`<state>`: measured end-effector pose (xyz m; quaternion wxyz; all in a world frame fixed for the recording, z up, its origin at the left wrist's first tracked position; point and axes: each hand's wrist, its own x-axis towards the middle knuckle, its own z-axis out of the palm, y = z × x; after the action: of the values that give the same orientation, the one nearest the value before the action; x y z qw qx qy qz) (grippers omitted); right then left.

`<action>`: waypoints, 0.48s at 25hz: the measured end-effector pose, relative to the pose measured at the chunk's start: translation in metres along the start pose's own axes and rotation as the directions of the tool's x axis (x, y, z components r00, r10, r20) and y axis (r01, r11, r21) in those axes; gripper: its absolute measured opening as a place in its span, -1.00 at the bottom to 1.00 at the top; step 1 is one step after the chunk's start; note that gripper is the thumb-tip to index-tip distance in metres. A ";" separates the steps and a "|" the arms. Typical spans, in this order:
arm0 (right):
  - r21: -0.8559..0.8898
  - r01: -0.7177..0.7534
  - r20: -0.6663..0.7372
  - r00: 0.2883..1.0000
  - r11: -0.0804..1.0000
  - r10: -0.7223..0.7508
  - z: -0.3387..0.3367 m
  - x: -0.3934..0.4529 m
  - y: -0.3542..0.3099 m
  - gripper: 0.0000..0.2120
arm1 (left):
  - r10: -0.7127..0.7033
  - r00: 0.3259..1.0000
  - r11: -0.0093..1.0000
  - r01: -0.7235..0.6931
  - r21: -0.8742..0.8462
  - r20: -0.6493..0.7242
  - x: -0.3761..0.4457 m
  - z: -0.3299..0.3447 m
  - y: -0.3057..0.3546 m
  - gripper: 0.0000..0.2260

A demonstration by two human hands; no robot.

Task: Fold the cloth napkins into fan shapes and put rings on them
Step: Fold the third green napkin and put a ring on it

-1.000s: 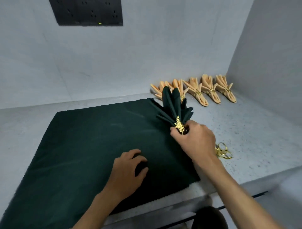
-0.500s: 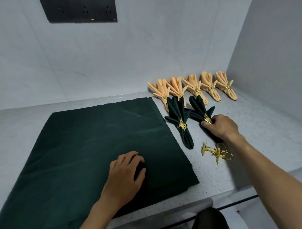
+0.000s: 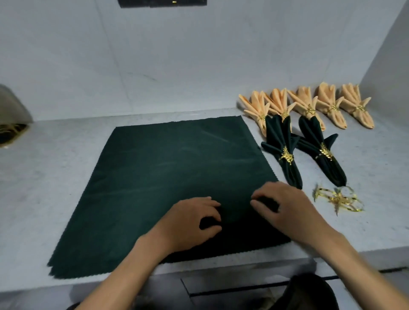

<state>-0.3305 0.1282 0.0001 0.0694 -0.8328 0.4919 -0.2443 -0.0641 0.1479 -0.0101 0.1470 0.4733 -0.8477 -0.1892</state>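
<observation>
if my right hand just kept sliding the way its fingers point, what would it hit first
Most likely the left hand. The right hand lies on the green cloth with fingers pointing left, and only bare cloth separates the two hands.

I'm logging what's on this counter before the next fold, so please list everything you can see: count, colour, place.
flat napkin stack: count unclear, dark green, spread mid-counter
green fan napkins: two, dark green, gold-ringed, right of the stack
orange fan napkins: five, peach-orange, gold-ringed, row along the back wall
loose rings: small pile, count unclear, gold, right of the hands
counter: one, grey speckled
dark panel: one, black, wall top edge
shiny object: one, metallic, far left, cut off
left hand: grip on the stack's near edge
right hand: grip on the same edge
</observation>
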 end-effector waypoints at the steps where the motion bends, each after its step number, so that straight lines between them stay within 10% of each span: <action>1: 0.031 0.057 0.101 0.993 0.998 -0.060 0.014 0.000 -0.012 -0.69 | 0.018 0.998 0.999 -0.015 0.044 -0.056 -0.003 0.001 0.000 -0.78; 7: -0.173 0.290 0.210 0.945 0.941 -0.252 0.026 0.002 -0.015 -0.71 | -0.165 0.980 0.920 0.194 0.341 -0.113 -0.031 -0.013 -0.008 -0.60; 10: -0.122 0.069 0.019 0.998 0.990 -0.067 0.011 0.017 -0.006 -0.77 | -0.369 0.904 0.821 0.426 0.381 -0.215 -0.060 -0.048 -0.037 -0.75; 12: -0.089 0.011 0.211 0.977 0.996 0.008 -0.013 0.028 0.000 -0.85 | -0.424 0.903 0.865 0.425 0.267 -0.062 -0.085 -0.081 -0.055 -0.92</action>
<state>-0.3255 0.1058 0.0214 0.0835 -0.8567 0.4916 -0.1319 0.0549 0.1802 0.0306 0.0355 0.6638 -0.7406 -0.0975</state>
